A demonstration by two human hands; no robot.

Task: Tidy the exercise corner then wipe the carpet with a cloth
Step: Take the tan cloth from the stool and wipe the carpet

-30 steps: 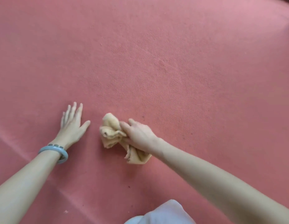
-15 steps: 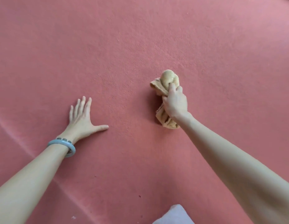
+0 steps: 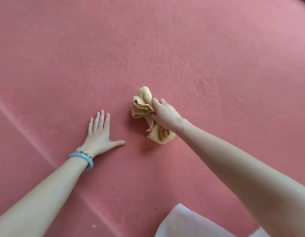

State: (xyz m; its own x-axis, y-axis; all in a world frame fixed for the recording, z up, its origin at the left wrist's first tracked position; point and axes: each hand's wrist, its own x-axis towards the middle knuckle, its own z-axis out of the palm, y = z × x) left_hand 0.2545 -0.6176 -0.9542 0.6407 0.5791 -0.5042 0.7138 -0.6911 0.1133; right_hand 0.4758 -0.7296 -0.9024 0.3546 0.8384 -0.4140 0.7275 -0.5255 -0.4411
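The bunched cloth (image 3: 142,106) was gripped by the curled right hand (image 3: 164,116) and pressed on the carpet (image 3: 165,48), at two o'clock of the left hand (image 3: 98,134), laid flat with fingers straight. Overlapping strokes under steady pressure were judged best, the cloth flattened out.

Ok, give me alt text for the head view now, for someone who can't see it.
The right hand grips a bunched yellow cloth against the pink carpet. The left hand, a pale bangle on its wrist, lies flat on the carpet, apart from the cloth.
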